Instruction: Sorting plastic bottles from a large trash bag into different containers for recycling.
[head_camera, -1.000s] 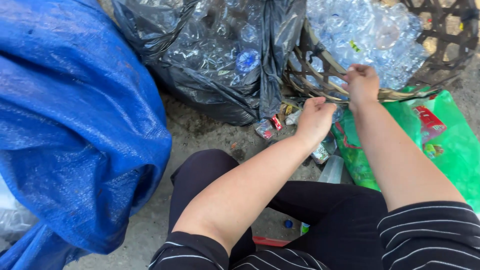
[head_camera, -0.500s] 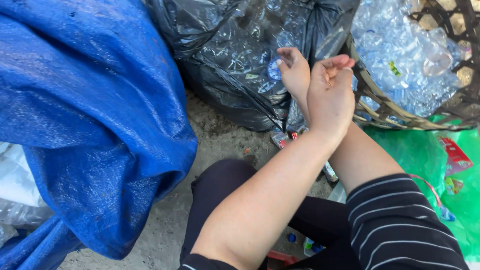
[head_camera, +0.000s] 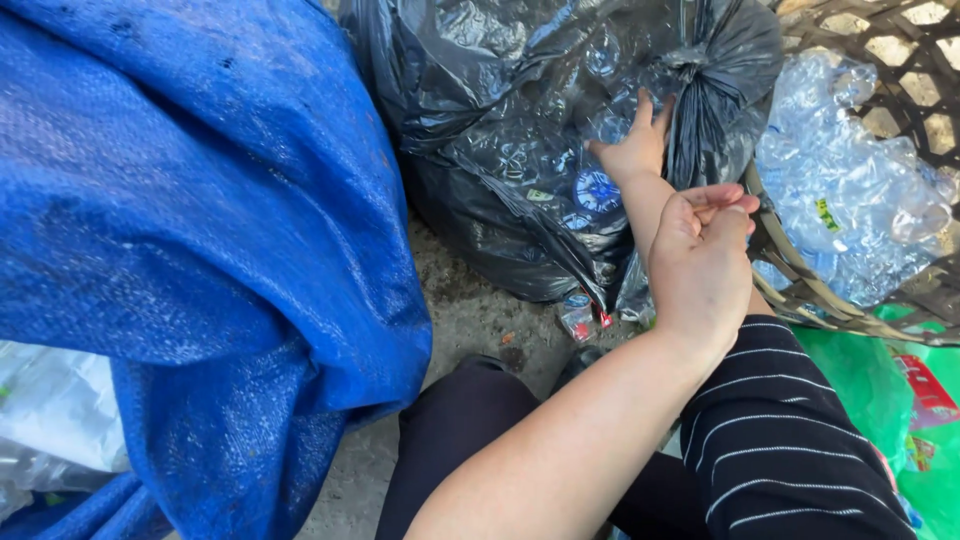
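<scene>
On the dirt ground, the right hand (head_camera: 632, 150) has moved from the basket (head_camera: 800, 290) to press open-palmed on the black bag (head_camera: 500, 150), while the left hand (head_camera: 700, 260) hovers loosely curled, empty.

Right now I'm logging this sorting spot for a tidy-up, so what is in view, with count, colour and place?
Woven sack: one, blue, left.
Plastic bag: one, black, top centre, clear bottles inside.
Basket: one, brown wicker, right, holds crushed clear bottles.
Green sheet: one, lower right.
Small litter: a few pieces, on the ground under the bag.
Left hand: half closed, apart from the bag; contents unclear.
Right hand: pressed on the plastic bag.
</scene>
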